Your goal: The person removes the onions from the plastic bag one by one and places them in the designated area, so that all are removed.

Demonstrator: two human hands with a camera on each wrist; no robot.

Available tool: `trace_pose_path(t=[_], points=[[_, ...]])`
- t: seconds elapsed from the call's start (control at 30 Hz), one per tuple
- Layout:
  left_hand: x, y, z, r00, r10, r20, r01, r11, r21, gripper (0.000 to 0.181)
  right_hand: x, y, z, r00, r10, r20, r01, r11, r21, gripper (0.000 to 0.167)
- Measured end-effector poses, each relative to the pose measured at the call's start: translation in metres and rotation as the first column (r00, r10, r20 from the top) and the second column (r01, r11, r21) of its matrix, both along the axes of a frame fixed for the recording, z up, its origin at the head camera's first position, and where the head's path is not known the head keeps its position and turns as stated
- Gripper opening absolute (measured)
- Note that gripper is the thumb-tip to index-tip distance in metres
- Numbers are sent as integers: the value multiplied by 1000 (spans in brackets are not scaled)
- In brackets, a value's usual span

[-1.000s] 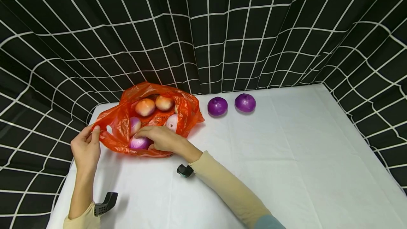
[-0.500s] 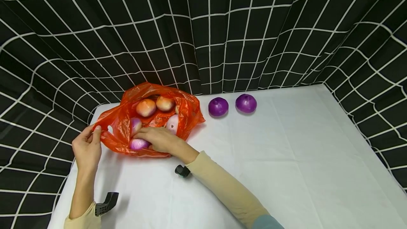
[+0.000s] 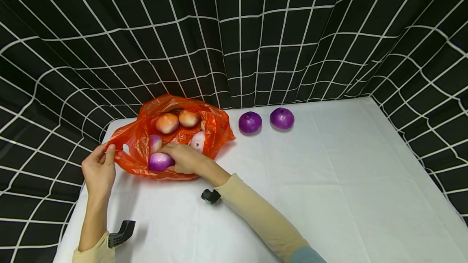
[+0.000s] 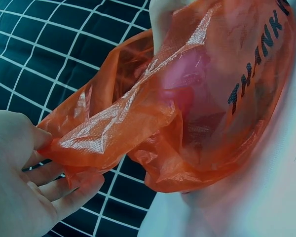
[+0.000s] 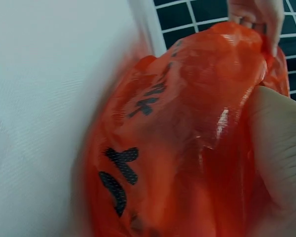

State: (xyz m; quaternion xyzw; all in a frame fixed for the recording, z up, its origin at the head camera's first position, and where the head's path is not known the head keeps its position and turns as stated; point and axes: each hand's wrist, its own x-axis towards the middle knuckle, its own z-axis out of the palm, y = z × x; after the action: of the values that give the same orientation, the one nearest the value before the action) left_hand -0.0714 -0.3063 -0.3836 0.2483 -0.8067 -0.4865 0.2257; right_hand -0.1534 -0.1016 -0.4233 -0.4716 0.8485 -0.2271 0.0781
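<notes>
Thin red plastic bag (image 3: 219,133) is gaping, left hand (image 3: 98,170) pinching its nine-o'clock handle (image 3: 123,136), probably for easier reach, right hand (image 3: 185,160) gripping a glossy round purple onion (image 3: 160,162) at seven o'clock inside.

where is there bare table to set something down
Widest bare table: right of the right sleeve, nearer than the two loose onions; a smaller patch between the forearms. Crowded: the red bag, with vegetables and the right hand inside.

Black, white-gridded cloth (image 3: 268,31) hangs bordering a white-covered table (image 3: 321,157).
</notes>
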Motion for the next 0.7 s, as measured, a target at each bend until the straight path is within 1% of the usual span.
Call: trace_pose_path(t=[0.07,0.17,0.37,0.47,0.57,0.7], points=[[0,0,1,1000,-6,-1,5,1000,-10,36,0,1,2,999,-23,28,23,1000,-10,51],[0,0,2,1000,-8,-8,8,1000,-11,37,0,1,5,999,-40,36,40,999,-9,50],[0,0,2,1000,-1,-2,1,1000,-4,36,1,-3,2,1000,-3,-16,3,1000,4,49],[1,0,2,1000,2,-2,-2,1000,-5,36,2,-4,0,1000,-5,-29,6,1000,11,49],[1,0,2,1000,4,-3,-4,1000,-9,36,3,-4,-1,999,-37,-13,37,999,5,49],[2,-1,2,1000,5,-4,-5,1000,-19,37,3,-3,0,995,-100,12,100,995,-4,51]])
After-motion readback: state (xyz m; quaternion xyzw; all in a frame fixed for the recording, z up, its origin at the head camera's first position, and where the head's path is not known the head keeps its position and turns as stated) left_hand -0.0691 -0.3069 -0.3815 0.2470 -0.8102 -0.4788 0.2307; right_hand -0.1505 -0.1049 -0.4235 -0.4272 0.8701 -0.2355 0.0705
